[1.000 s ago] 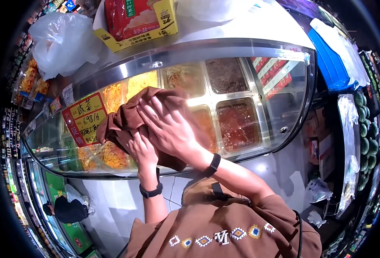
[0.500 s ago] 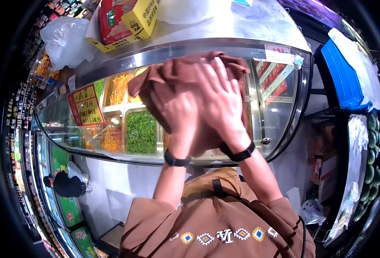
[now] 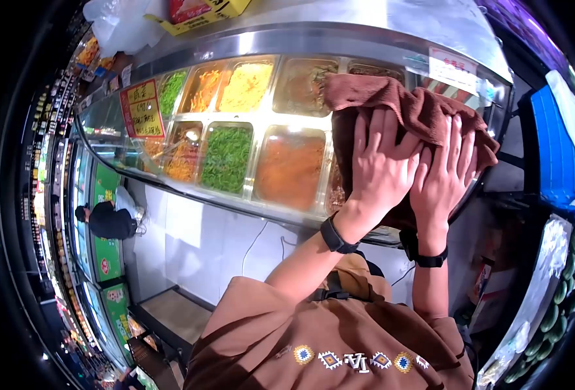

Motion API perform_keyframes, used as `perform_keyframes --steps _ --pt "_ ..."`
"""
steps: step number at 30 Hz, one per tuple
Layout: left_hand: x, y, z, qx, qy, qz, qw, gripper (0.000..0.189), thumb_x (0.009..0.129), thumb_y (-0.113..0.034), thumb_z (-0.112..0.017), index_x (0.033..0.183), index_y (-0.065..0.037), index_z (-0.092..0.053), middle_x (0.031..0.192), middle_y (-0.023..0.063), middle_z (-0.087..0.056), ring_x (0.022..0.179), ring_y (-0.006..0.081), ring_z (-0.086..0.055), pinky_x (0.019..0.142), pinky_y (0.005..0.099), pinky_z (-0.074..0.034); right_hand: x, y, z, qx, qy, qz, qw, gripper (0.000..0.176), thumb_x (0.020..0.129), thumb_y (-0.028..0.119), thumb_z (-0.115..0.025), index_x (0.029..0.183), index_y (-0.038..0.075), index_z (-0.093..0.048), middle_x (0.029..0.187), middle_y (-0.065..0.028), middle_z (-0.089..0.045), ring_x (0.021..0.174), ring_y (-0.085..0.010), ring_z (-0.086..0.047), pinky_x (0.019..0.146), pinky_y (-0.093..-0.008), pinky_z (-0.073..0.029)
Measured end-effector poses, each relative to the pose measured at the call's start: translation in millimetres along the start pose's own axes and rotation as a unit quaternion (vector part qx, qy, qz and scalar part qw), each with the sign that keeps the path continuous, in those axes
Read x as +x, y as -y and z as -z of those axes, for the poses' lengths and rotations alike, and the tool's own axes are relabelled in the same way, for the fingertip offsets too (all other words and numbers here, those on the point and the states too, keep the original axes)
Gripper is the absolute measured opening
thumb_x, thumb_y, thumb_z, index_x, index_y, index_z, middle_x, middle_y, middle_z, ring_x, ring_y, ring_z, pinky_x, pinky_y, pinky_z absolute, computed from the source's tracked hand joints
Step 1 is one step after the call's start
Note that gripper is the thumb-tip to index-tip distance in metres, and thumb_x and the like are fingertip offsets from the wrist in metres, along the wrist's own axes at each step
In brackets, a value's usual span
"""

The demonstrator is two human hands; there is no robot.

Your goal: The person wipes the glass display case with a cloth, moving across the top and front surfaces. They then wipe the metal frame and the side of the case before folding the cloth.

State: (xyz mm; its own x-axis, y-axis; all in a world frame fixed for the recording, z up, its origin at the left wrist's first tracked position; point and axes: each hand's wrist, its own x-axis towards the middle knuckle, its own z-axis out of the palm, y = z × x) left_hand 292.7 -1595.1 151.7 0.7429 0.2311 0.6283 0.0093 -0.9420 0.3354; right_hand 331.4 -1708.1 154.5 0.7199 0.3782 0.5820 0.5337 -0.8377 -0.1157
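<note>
A crumpled brown cloth [image 3: 424, 107] lies over the right part of the curved glass of a food display case [image 3: 248, 39]. My left hand [image 3: 384, 159] rests flat on the cloth with fingers stretched out. Close beside it, my right hand [image 3: 445, 172] also presses flat on the cloth, fingers extended and its thumb side near the left hand. Under the glass, metal trays hold shredded green food [image 3: 226, 159], a yellow food [image 3: 245, 86] and a reddish-brown food [image 3: 291, 170]. The cloth hides the trays beneath my hands.
A handwritten price sign [image 3: 142, 109] is on the glass at the left, and a white label [image 3: 453, 68] at the right. A yellow box [image 3: 219, 14] and a plastic bag [image 3: 121, 26] sit on top. A blue crate [image 3: 554, 149] stands right; a person [image 3: 112, 220] is at left.
Both hands and the cloth have moved right across the glass, uncovering the middle trays. The view has shifted too. My hands have stayed flat on the cloth.
</note>
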Motion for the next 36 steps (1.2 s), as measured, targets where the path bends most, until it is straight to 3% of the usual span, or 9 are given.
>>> perform_keyframes --steps 9,14,18,21,23,24,26,28,36 --pt "-85.9 67.3 11.1 -0.017 -0.018 0.03 0.999 0.027 0.086 -0.034 -0.06 0.107 -0.022 -0.072 0.137 0.0197 -0.054 0.126 0.0364 -0.05 0.107 0.059 -0.032 -70.4 58.1 -41.6 0.02 -0.01 0.057 0.998 0.059 0.093 0.026 -0.052 0.146 0.001 -0.041 0.154 -0.0183 -0.038 0.141 -0.0443 -0.033 0.115 -0.0538 -0.023" --pt "-166.1 158.5 29.7 -0.025 -0.018 0.117 0.993 0.028 0.088 -0.038 -0.061 0.106 -0.016 -0.061 0.125 0.0127 -0.049 0.114 0.0282 -0.049 0.095 0.0468 -0.036 -122.7 133.8 -85.7 0.048 0.0 0.174 0.984 0.049 0.085 0.025 -0.057 0.132 0.01 -0.058 0.131 -0.0172 -0.053 0.124 -0.043 -0.045 0.102 -0.0626 -0.033" --pt "-264.2 269.5 34.2 0.0 -0.002 0.289 0.957 0.039 0.09 -0.042 -0.062 0.108 -0.01 -0.05 0.111 0.0065 -0.044 0.102 0.0206 -0.047 0.082 0.0354 -0.04 -158.0 224.0 -121.6 0.188 0.291 0.246 0.905 0.047 0.082 0.023 -0.059 0.126 0.007 -0.059 0.119 -0.0113 -0.059 0.109 -0.0331 -0.054 0.088 -0.0537 -0.043" --pt "-372.7 365.9 13.6 -0.077 -0.051 0.418 0.904 0.04 0.092 -0.038 -0.063 0.112 -0.008 -0.046 0.106 0.0021 -0.045 0.098 0.0153 -0.047 0.081 0.0289 -0.043 -217.1 278.0 -177.8 0.334 0.265 0.332 0.841 0.047 0.086 0.016 -0.057 0.131 0.004 -0.055 0.104 -0.01 -0.065 0.095 -0.0265 -0.064 0.083 -0.0378 -0.051" --pt "-437.8 408.5 -8.3 -0.537 -0.256 0.498 0.631 0.041 0.094 -0.039 -0.062 0.117 -0.009 -0.047 0.109 0.0014 -0.049 0.101 0.0158 -0.048 0.088 0.0308 -0.045 -200.3 308.7 -166.7 0.4 0.182 0.35 0.827 0.048 0.089 0.012 -0.053 0.136 0.004 -0.052 0.108 -0.011 -0.065 0.103 -0.025 -0.064 0.093 -0.035 -0.05" --pt "-449.2 414.6 -9.2 -0.559 -0.258 0.522 0.59 0.041 0.094 -0.039 -0.062 0.118 -0.009 -0.047 0.11 0.002 -0.049 0.101 0.0165 -0.049 0.088 0.0312 -0.044 -183.1 321.0 -152.8 0.413 0.174 0.361 0.818 0.048 0.091 0.011 -0.051 0.138 0.004 -0.05 0.116 -0.0114 -0.064 0.112 -0.0244 -0.062 0.102 -0.0359 -0.048" --pt "-462.4 410.1 -3.4 -0.386 -0.102 0.564 0.723 0.041 0.094 -0.038 -0.062 0.119 -0.008 -0.047 0.111 0.0033 -0.049 0.102 0.0181 -0.049 0.088 0.0322 -0.044 -197.8 337.1 -164.7 0.248 0.172 0.467 0.831 0.049 0.093 0.013 -0.047 0.142 0.004 -0.046 0.14 -0.0096 -0.052 0.128 -0.0183 -0.052 0.114 -0.0319 -0.035" --pt "-472.1 401.2 3.6 -0.206 0.064 0.54 0.813 0.041 0.094 -0.036 -0.062 0.12 -0.007 -0.047 0.112 0.0046 -0.049 0.102 0.0196 -0.049 0.089 0.0332 -0.044 -197.4 338.9 -165.5 0.225 0.146 0.479 0.836 0.056 0.088 0.02 -0.053 0.143 0.008 -0.047 0.127 -0.0037 -0.061 0.121 -0.017 -0.054 0.112 -0.0322 -0.035" --pt "-478.3 340.3 1.2 -0.173 0.198 0.47 0.843 0.042 0.094 -0.031 -0.061 0.123 -0.004 -0.048 0.116 0.0098 -0.051 0.104 0.0257 -0.051 0.09 0.0372 -0.044 -207.8 307.0 -162.0 0.314 0.203 0.414 0.83 0.041 0.089 0.015 -0.052 0.127 0.006 -0.059 0.125 -0.0083 -0.063 0.119 -0.0187 -0.056 0.107 -0.0316 -0.041"
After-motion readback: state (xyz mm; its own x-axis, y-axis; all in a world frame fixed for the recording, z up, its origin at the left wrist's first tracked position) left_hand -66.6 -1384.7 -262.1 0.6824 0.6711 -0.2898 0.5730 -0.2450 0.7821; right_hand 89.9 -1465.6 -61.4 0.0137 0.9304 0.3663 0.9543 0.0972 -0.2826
